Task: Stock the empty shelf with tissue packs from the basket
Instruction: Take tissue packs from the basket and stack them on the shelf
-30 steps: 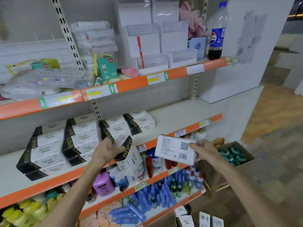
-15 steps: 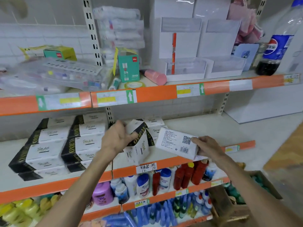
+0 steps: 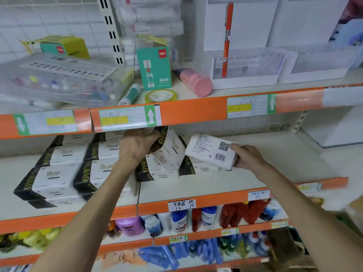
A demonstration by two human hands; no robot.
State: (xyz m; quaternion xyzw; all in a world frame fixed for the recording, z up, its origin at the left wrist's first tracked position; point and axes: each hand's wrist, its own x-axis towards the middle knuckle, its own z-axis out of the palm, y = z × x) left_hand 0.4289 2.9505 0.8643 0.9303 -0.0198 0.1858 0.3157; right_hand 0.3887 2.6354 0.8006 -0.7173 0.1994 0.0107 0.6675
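1. The middle shelf [image 3: 265, 173] is taking the stock. Its left half is carrying tissue packs while its right half is lying bare, so I judge the new packs are heading that way.
2. The stacked packs [image 3: 59, 171] are sitting in neat rows with their black bands facing outward, probably so that shoppers are reading the brand from the aisle.
3. The left hand [image 3: 135, 148] is gripping a banded pack [image 3: 169, 152] by its upper end, fingers curled round it, just under the lip of the upper shelf [image 3: 196, 112]. The pack is hanging tilted above the nearest stack [image 3: 157, 174] and seems to be going down onto it. The tilt is likely helping it clear that lip.
4. The right hand [image 3: 249, 157] is clamping a second pack [image 3: 210, 152] by its right end, barcode side facing up, just to the right of the first. It is hovering over the shelf, apparently awaiting its turn, and is probably needing a flip to match the others.
5. The two hands are working apart, each busy with its own pack.
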